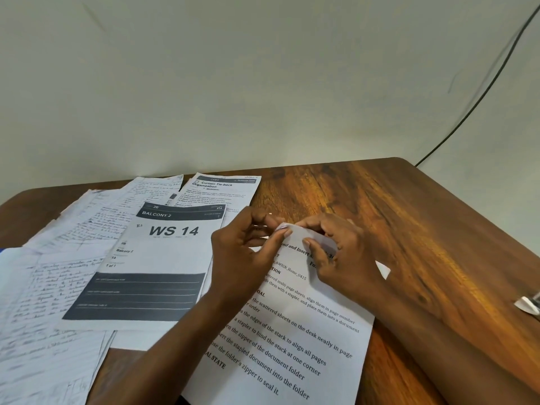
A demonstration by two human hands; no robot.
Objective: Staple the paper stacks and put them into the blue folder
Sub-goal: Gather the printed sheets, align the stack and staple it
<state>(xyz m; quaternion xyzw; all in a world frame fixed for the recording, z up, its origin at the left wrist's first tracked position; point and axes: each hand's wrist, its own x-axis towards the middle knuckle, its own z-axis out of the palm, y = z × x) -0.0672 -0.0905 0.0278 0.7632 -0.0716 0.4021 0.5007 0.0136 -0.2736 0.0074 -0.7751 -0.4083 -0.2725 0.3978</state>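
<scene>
— What lay nearest you on the desk?

— The white printed instruction sheet [292, 340], tilted on the brown wooden table [409, 217], its near edge running out of view below. Both my forearms crossed over it.

— And your hands?

— At the sheet's far corner. My left hand [245, 252] had its fingers curled, thumb and fingertips pinching that corner. My right hand [342, 252] met it there, fingers bent narrow and gripping the folded-up corner too. Whether more pages lay beneath, I couldn't tell.

— What was off to the left?

— A white sheet headed "WS 14" with dark grey bands [157, 264], overlapping handwritten lined pages [43, 302] spread to the table's left edge. A sliver of something blue [1, 250] showed at that edge; I couldn't say what.

— Farther back?

— A printed page titled "Curtain Tie-back Organization" [222, 190], by the pale wall [263, 83]. A thin black cable [479, 100] ran down the wall on the right.
</scene>
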